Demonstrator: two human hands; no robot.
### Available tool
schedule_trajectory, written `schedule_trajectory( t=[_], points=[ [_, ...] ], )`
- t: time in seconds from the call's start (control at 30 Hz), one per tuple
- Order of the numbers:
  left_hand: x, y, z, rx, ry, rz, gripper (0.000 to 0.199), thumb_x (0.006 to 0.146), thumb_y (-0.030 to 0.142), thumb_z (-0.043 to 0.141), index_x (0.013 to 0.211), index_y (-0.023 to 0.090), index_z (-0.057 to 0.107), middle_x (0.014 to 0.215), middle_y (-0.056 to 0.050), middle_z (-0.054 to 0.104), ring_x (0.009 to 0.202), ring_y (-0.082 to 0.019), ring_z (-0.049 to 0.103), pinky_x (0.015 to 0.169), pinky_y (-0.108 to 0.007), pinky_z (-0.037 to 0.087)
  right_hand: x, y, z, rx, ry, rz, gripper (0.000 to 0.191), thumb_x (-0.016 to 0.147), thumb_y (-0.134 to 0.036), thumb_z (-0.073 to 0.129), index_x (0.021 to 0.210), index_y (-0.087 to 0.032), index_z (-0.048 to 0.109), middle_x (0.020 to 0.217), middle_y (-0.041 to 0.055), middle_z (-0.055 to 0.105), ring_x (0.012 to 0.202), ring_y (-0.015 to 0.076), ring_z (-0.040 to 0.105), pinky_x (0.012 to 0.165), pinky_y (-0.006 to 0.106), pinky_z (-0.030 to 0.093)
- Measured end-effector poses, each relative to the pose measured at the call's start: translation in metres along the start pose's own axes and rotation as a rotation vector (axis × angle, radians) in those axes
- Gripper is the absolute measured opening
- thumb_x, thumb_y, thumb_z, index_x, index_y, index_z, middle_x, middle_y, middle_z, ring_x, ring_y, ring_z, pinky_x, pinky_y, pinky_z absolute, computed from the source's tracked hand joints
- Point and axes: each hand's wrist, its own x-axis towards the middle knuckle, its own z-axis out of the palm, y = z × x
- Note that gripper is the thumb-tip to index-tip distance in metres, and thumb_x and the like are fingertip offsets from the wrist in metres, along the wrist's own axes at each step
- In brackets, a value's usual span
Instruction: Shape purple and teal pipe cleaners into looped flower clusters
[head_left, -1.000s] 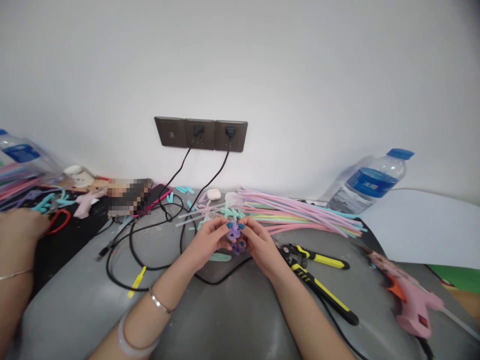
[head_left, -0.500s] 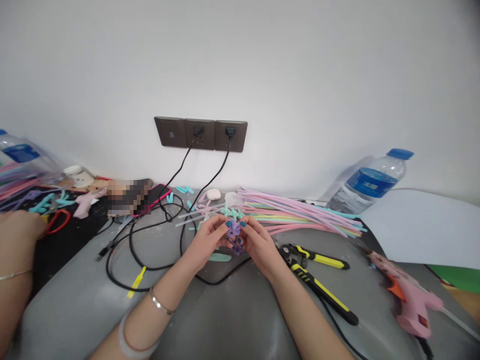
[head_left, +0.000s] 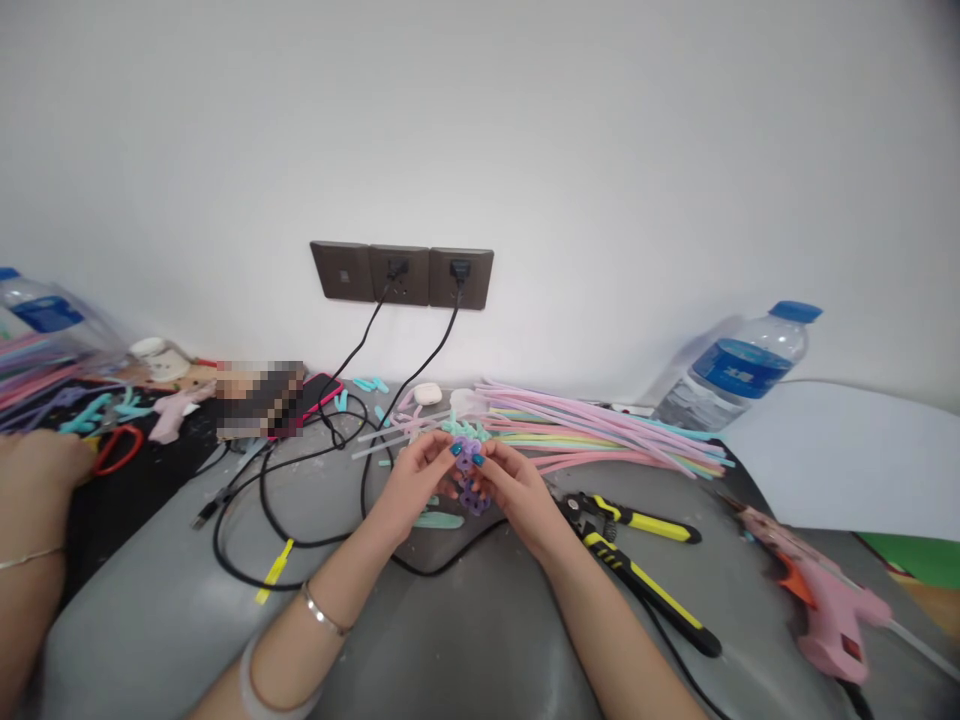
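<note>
Both hands meet at the middle of the grey table (head_left: 450, 640), pinching a small purple looped piece (head_left: 471, 452) between thumbs and fingers. My left hand (head_left: 420, 480) grips its left side, and my right hand (head_left: 517, 490) grips its right side. More purple loops hang below the fingertips. Just behind the piece lie mint-green fuzzy shapes (head_left: 459, 425). A bundle of pastel fuzzy stems (head_left: 600, 425) extends to the right. A flat pale green strip (head_left: 439, 520) lies beneath my left hand.
Black-yellow pliers (head_left: 637, 570), a pink glue gun (head_left: 832, 610) and a water bottle (head_left: 742, 365) stand or lie right. Looped black cable (head_left: 262, 500) and a phone (head_left: 319, 395) lie left. Another person's hand (head_left: 45, 465) is beside red-handled scissors (head_left: 118, 448).
My right thumb has shifted slightly left and down on the purple piece, and the lower purple loops show more. The view has tilted a little.
</note>
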Motion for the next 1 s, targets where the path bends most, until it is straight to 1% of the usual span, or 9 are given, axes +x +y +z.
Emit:
schedule_trajectory(
  t=[0.1, 0.2, 0.27, 0.37, 0.53, 0.7, 0.83, 0.9, 1.0],
  points=[
    [0.0001, 0.0003, -0.0002, 0.041, -0.031, 0.019, 0.038, 0.067, 0.043, 0.077, 0.089, 0.015, 0.063, 0.073, 0.0, 0.061, 0.062, -0.013, 0.057, 0.05, -0.021, 0.047, -0.0003, -0.0015, 0.0005, 0.077, -0.015, 0.026, 0.036, 0.067, -0.045, 0.08, 0.074, -0.019, 0.057, 0.065, -0.0037, 0.058, 0.056, 0.0108, 0.05, 0.055, 0.024, 0.036],
    [0.001, -0.0004, -0.0024, 0.064, -0.036, 0.034, 0.034, 0.07, 0.041, 0.075, 0.088, 0.014, 0.063, 0.066, 0.001, 0.06, 0.056, -0.011, 0.053, 0.048, -0.02, 0.043, -0.001, -0.0033, 0.0019, 0.104, -0.051, 0.059, 0.034, 0.069, -0.045, 0.078, 0.075, -0.018, 0.057, 0.067, -0.0031, 0.059, 0.056, 0.0101, 0.05, 0.055, 0.023, 0.036],
    [0.0016, -0.0007, -0.0041, 0.076, -0.027, 0.03, 0.033, 0.071, 0.041, 0.073, 0.088, 0.014, 0.064, 0.061, 0.002, 0.058, 0.053, -0.01, 0.05, 0.047, -0.019, 0.04, -0.0015, -0.004, 0.0027, 0.099, -0.075, 0.072, 0.033, 0.07, -0.044, 0.077, 0.075, -0.017, 0.058, 0.068, -0.0024, 0.06, 0.056, 0.01, 0.051, 0.054, 0.023, 0.036],
    [0.0024, -0.0007, -0.0055, 0.079, -0.014, 0.01, 0.032, 0.07, 0.04, 0.074, 0.086, 0.013, 0.064, 0.062, 0.002, 0.058, 0.052, -0.008, 0.048, 0.047, -0.019, 0.037, -0.0018, -0.0046, 0.003, 0.078, -0.097, 0.074, 0.033, 0.071, -0.044, 0.077, 0.075, -0.017, 0.06, 0.068, -0.0017, 0.06, 0.057, 0.0103, 0.052, 0.053, 0.023, 0.036],
    [0.0036, -0.0008, -0.0055, 0.033, -0.043, -0.021, 0.031, 0.07, 0.039, 0.074, 0.083, 0.013, 0.064, 0.065, 0.0, 0.061, 0.055, -0.01, 0.051, 0.051, -0.02, 0.038, -0.0017, -0.0049, 0.0008, 0.009, -0.122, 0.076, 0.033, 0.072, -0.045, 0.076, 0.077, -0.016, 0.062, 0.068, -0.001, 0.061, 0.057, 0.0102, 0.053, 0.053, 0.023, 0.035],
    [0.0028, 0.0013, -0.0047, 0.012, -0.057, -0.037, 0.035, 0.07, 0.042, 0.074, 0.087, 0.014, 0.063, 0.063, 0.001, 0.06, 0.053, -0.01, 0.05, 0.05, -0.02, 0.037, -0.0003, -0.0013, -0.0035, -0.056, -0.14, 0.046, 0.035, 0.075, -0.049, 0.073, 0.081, -0.016, 0.061, 0.069, -0.0007, 0.061, 0.058, 0.0109, 0.053, 0.055, 0.024, 0.037],
    [0.0007, 0.0043, -0.004, 0.083, -0.087, -0.011, 0.04, 0.069, 0.046, 0.075, 0.089, 0.013, 0.064, 0.064, 0.001, 0.058, 0.052, -0.009, 0.048, 0.048, -0.02, 0.037, 0.0006, 0.0011, -0.0057, -0.083, -0.142, 0.031, 0.036, 0.075, -0.05, 0.073, 0.081, -0.018, 0.058, 0.067, -0.0015, 0.061, 0.057, 0.0114, 0.053, 0.055, 0.024, 0.037],
    [0.0, 0.0048, -0.004, 0.122, -0.082, 0.009, 0.04, 0.069, 0.046, 0.075, 0.087, 0.013, 0.065, 0.062, 0.003, 0.055, 0.051, -0.008, 0.046, 0.047, -0.019, 0.036, 0.0008, 0.0005, -0.0058, -0.086, -0.136, 0.017, 0.035, 0.075, -0.049, 0.073, 0.082, -0.019, 0.057, 0.065, -0.0026, 0.059, 0.058, 0.0114, 0.053, 0.055, 0.024, 0.037],
    [0.0, 0.0043, -0.0042, 0.158, -0.073, 0.026, 0.035, 0.071, 0.044, 0.073, 0.086, 0.013, 0.065, 0.06, 0.004, 0.051, 0.052, -0.008, 0.045, 0.046, -0.019, 0.037, 0.0016, -0.0013, -0.0061, -0.079, -0.092, -0.026, 0.038, 0.074, -0.052, 0.073, 0.083, -0.02, 0.056, 0.066, -0.0036, 0.056, 0.058, 0.0113, 0.05, 0.055, 0.024, 0.036]
  ],
)
